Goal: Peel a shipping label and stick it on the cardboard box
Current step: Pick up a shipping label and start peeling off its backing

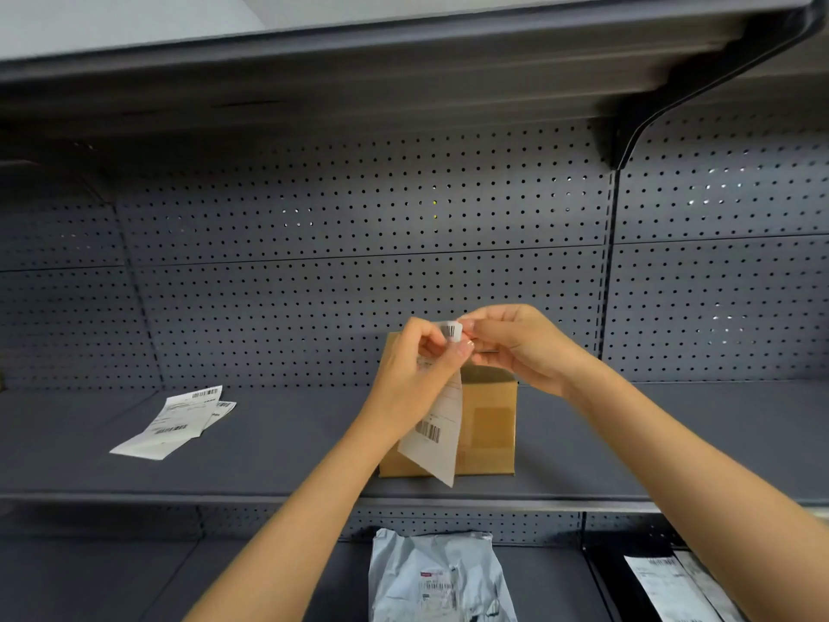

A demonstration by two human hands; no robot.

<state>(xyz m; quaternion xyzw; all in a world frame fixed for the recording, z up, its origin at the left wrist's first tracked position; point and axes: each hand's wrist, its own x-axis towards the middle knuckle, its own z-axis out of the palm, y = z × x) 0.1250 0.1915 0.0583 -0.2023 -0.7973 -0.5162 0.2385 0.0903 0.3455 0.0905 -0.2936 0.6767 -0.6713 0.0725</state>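
Note:
A brown cardboard box [486, 424] stands on the grey shelf [278, 446], behind my hands. In front of it I hold a white shipping label [437, 435] with barcodes, which hangs down over the box's left half. My left hand [410, 383] grips the sheet near its top. My right hand [516, 341] pinches the upper corner, where a small piece with a barcode curls away from the rest between thumb and finger.
More white labels [172, 422] lie loose on the shelf at the left. A pegboard wall [359, 226] backs the shelf and another shelf hangs overhead. On the lower shelf lie a grey mailer bag [442, 576] and a dark parcel [664, 585] with a label.

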